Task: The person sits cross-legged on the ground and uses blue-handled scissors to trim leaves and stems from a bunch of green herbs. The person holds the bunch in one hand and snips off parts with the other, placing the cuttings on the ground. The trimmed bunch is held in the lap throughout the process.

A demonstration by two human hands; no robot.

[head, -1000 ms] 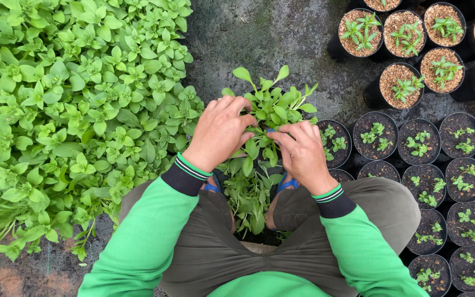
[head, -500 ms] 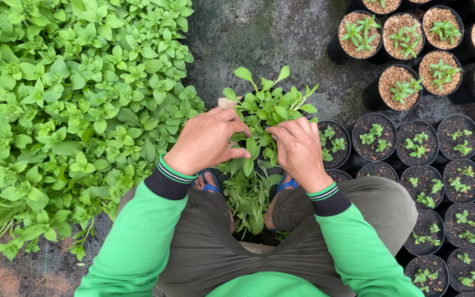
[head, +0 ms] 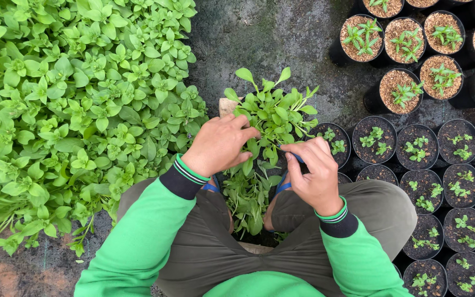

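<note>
Hands meet over a bunch of leafy green cuttings [head: 270,118] held low between the person's knees. The left hand [head: 219,144] is curled around the left side of the bunch, fingers bent inward and thumb pointing toward the stems, so it grips the greenery. The right hand [head: 314,173] sits just to the right and a little lower, its fingertips pinched on the stems at the edge of the bunch. Both sleeves are bright green with dark striped cuffs.

The bunch rises from between the two hands, its leaves fanning out above the fingers, and more leafy stems [head: 247,201] hang down below the hands toward the person's lap. A pale flat piece [head: 227,106] shows just behind the bunch on its left; what it is cannot be told. Blue sandal straps [head: 211,187] peek out beside the stems.

The person squats on dark ground cloth [head: 273,38]. To the left lies a thick bed of green plants [head: 72,115], reaching right up to the left arm. To the right stand rows of small black pots filled with dark soil [head: 413,146], each with a few small seedlings, the nearest one just beside the right hand. Farther away, at the upper right, are pots filled with brown husk [head: 399,88], also with seedlings, standing apart from the bunch.
</note>
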